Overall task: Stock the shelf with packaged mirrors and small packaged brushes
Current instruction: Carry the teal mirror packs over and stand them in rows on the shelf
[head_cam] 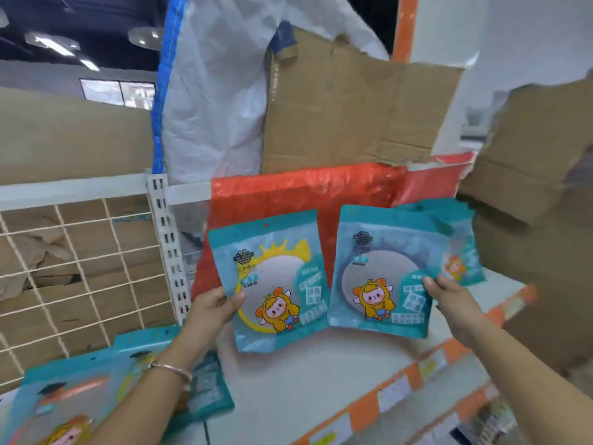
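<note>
My left hand grips the lower left edge of a teal packaged mirror with a yellow crown-shaped frame, held upright above the white shelf. My right hand holds a second teal packaged mirror with a round grey disc by its right edge. Its bottom edge rests on or just above the shelf. Behind that pack stand more teal packs. At the lower left lies a stack of larger teal packs, partly under my left forearm.
A red plastic bag and torn cardboard lean at the back of the shelf. A white sack with a blue edge rises behind. A wire mesh panel closes the left side. Orange and white price strips run along the shelf's front edge.
</note>
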Action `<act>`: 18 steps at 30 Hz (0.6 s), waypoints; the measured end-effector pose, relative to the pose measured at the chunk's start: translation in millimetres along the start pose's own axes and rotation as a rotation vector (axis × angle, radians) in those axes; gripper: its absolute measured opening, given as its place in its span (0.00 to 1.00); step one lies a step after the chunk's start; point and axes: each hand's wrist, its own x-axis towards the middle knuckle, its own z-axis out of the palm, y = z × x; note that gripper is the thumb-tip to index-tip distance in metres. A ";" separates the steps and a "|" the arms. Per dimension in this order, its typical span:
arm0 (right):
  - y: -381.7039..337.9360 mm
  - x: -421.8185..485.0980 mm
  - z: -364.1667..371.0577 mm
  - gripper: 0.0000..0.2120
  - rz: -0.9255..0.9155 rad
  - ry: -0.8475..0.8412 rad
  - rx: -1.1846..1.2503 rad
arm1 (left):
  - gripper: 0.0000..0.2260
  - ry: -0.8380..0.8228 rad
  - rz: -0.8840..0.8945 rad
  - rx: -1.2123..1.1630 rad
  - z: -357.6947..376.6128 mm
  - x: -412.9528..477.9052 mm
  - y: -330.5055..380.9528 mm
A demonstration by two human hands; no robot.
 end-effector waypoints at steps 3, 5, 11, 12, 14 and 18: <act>2.2 10.0 -71.7 0.09 -0.008 0.094 0.031 | 0.05 -0.061 0.035 -0.013 67.3 10.7 11.9; 2.5 16.1 -117.5 0.08 0.044 0.115 0.094 | 0.05 -0.093 0.059 -0.051 117.0 13.3 18.2; -3.3 43.9 -226.8 0.09 -0.010 0.163 -0.029 | 0.05 -0.149 0.129 -0.092 248.9 11.2 40.4; -1.5 51.7 -241.6 0.09 -0.014 0.166 -0.046 | 0.06 -0.153 0.138 -0.087 266.2 11.7 43.5; 3.2 68.7 -265.0 0.09 0.003 0.173 -0.047 | 0.05 -0.153 0.146 -0.082 295.4 13.4 48.8; 13.3 101.6 -287.9 0.09 0.003 0.123 -0.078 | 0.05 -0.114 0.135 -0.042 332.0 23.5 47.5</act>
